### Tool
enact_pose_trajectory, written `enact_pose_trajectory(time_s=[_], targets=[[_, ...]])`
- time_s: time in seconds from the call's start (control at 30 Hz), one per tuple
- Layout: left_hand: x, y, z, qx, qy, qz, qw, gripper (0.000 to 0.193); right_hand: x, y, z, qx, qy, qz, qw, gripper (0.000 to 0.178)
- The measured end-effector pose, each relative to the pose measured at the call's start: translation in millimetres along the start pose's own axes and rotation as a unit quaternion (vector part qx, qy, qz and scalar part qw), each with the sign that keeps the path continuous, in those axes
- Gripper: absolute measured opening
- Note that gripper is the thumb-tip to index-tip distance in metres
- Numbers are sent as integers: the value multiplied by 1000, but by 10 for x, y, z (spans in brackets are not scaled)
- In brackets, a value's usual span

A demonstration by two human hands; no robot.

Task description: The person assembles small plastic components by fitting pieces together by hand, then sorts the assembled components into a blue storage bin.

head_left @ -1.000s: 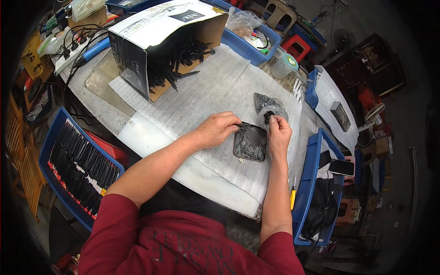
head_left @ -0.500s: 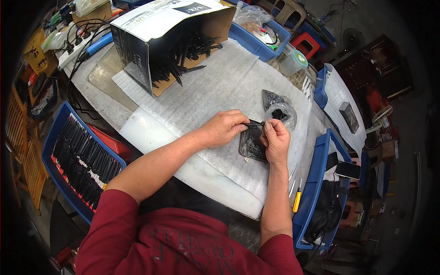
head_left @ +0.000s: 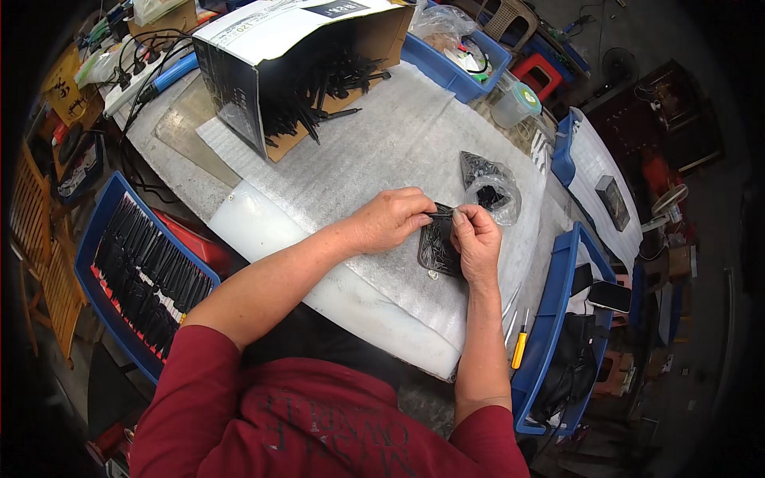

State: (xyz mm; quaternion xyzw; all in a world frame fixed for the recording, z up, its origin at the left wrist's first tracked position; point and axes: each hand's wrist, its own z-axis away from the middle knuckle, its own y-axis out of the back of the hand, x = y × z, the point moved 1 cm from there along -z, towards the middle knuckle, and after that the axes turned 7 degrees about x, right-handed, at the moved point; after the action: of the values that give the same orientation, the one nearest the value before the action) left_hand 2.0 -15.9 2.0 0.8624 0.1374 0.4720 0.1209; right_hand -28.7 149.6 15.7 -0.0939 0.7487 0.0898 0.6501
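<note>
My left hand (head_left: 392, 221) pinches one end of a slim black rod-like part (head_left: 443, 213), its kind too small to make out. Thumb and fingers of my right hand (head_left: 478, 239) close on its other end, largely covering it. Just below the part sits a small dark tray (head_left: 422, 260) of thin metal pins (head_left: 437, 245), partly hidden by my right hand. Beyond that hand, a clear plastic bag (head_left: 507, 209) lies opened with small dark pieces (head_left: 482, 170) inside.
A cardboard box (head_left: 231, 103) on its side spills black rods (head_left: 319, 95). At left stands a blue bin (head_left: 100, 231) of black rods; another blue bin (head_left: 550, 319) is at right, beside a yellow-handled screwdriver (head_left: 519, 350). White foam sheet (head_left: 335, 171) covers the table.
Both hands stay above the tray with the black part between them. My right fingers have shifted slightly left along it; the view has moved a little.
</note>
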Motion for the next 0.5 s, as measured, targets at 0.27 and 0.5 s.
enact_pose_trajectory(time_s=[0.27,0.5], targets=[[-16,-7,8,2,-9,1,1000,13,14,-44,7,2,33,88,996,11],[-14,-24,-1,4,-13,4,1000,13,113,41,-19,7,24,120,992,13]])
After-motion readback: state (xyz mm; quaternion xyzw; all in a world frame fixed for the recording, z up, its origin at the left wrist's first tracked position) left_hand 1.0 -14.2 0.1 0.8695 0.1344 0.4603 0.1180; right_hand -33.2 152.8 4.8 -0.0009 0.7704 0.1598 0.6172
